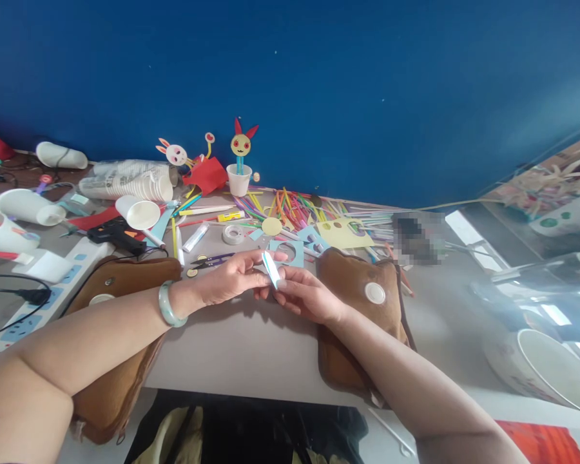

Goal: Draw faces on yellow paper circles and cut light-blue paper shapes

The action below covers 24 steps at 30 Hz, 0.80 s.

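Observation:
Between my two hands is a small white and light-blue strip (271,269), tilted, above the near part of the grey table (241,348). My left hand (234,278) pinches it from the left, with a pale green bangle on that wrist. From the right, my right hand (304,293) grips its lower end between thumb and fingers. Just beyond the hands lie a light-blue card with a round hole (297,253) and dark scissors (213,260), partly hidden by my left hand.
Brown cushions (120,290) (362,322) lie under or beside both forearms. Behind are a glue gun (113,237), paper cups (138,212), colourful sticks (285,209), a rabbit-faced figure in a cup (238,180) and a blue wall. A power strip (53,296) is left, a white tub (551,370) right.

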{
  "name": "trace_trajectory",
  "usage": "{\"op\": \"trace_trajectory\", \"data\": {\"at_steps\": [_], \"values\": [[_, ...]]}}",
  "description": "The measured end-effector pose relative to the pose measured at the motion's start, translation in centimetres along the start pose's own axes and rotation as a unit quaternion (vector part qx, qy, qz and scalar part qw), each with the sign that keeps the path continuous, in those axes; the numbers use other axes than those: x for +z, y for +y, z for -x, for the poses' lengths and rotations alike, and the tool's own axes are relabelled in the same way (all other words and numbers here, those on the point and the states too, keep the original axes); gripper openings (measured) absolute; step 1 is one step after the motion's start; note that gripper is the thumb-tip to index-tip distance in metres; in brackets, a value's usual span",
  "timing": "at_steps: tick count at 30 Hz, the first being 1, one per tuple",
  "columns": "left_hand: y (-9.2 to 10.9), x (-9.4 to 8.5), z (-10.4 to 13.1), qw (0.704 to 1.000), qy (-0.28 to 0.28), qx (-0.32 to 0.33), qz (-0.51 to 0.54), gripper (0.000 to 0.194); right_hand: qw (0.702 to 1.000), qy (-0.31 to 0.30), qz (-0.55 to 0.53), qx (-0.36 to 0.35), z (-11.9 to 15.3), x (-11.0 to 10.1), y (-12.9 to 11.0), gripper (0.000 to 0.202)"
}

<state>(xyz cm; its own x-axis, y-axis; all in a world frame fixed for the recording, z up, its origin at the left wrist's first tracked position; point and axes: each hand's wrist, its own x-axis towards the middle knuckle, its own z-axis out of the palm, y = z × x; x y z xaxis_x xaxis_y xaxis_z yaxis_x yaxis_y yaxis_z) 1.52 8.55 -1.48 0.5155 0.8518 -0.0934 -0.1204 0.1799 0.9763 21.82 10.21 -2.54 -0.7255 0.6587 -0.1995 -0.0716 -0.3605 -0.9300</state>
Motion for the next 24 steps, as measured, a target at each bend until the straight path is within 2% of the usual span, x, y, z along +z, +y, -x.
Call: {"op": "trace_trajectory", "data": {"at_steps": [4,9,13,24], "values": [[0.0,-0.3,-0.1,1.000,0.007,-0.003,0.012,0.044,0.993,0.072,0.076,-0.049,0.2,0.5,0.1,0.040],[-0.5,-0.7,-0.7,0.997,0.065,0.010,-0.032,0.027,0.976,0.131,0.158,-0.070,0.3,1.1,-0.1,0.044],[-0.7,-0.7,-0.8,0.993,0.106,0.016,-0.040,0.029,0.969,0.148,0.184,-0.067,0.3,1.1,0.0,0.044],[-0.6,-0.5,-0.6,0.988,0.123,0.031,-0.089,0.031,0.961,0.149,0.221,-0.067,0.3,1.3,-0.1,0.039]]}}
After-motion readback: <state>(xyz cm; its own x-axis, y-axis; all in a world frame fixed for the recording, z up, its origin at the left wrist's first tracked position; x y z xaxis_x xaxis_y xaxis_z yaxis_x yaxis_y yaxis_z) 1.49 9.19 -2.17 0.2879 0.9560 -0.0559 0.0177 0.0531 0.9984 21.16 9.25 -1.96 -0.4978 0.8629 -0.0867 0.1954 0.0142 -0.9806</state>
